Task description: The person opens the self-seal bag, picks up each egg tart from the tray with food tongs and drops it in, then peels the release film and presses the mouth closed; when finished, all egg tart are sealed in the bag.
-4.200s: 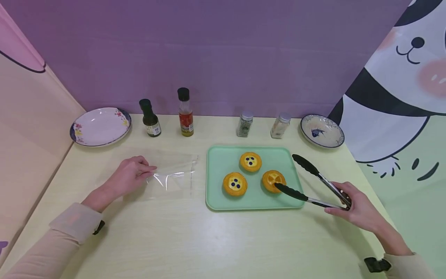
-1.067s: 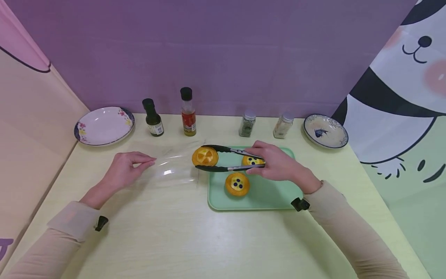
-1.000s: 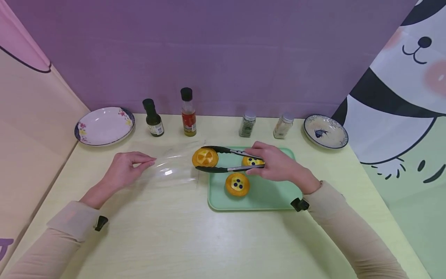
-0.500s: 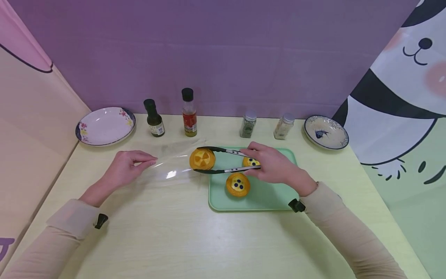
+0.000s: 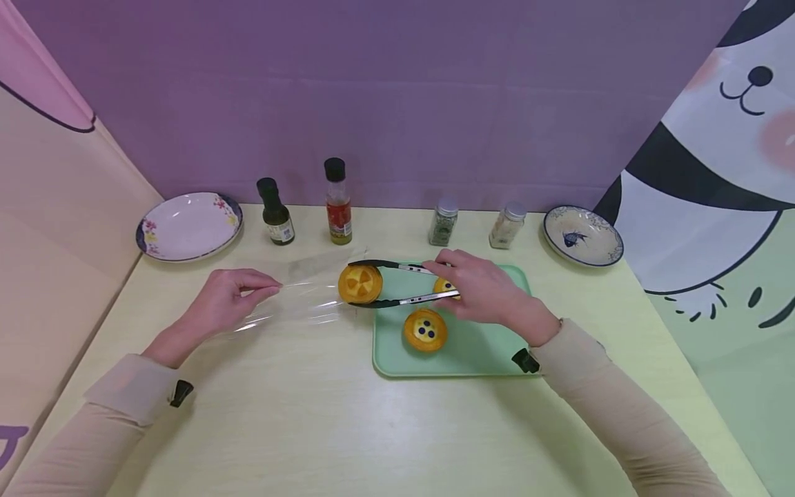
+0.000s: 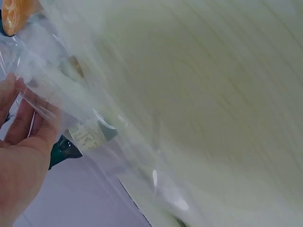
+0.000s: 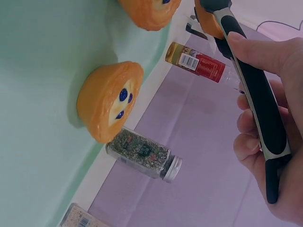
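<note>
My left hand [image 5: 223,304] pinches the near end of a clear plastic bag [image 5: 307,300] between thumb and fingertips; the left wrist view shows the film [image 6: 90,90] draped past the fingers. My right hand [image 5: 481,290] grips metal tongs [image 5: 411,301] with black tips. Between those tips sits an egg tart [image 5: 360,284] with a cross-like top, at the bag's right end. How far the plastic surrounds it, I cannot tell. On the green tray [image 5: 484,355] lie a blueberry-dotted tart [image 5: 426,330] and another such tart [image 5: 442,286], partly hidden by the right hand.
Along the back stand a dark green bottle [image 5: 277,217], a red-labelled bottle [image 5: 339,207] and two spice jars, one with green flakes [image 5: 443,224] and one pale [image 5: 506,228]. A floral plate [image 5: 189,228] is at left back, a small patterned dish [image 5: 582,237] at right back.
Over these seconds my right hand has moved left, lifting the cross-topped tart off the tray with the tongs to the bag. Lately the tart edged slightly left; the left hand barely moved.
</note>
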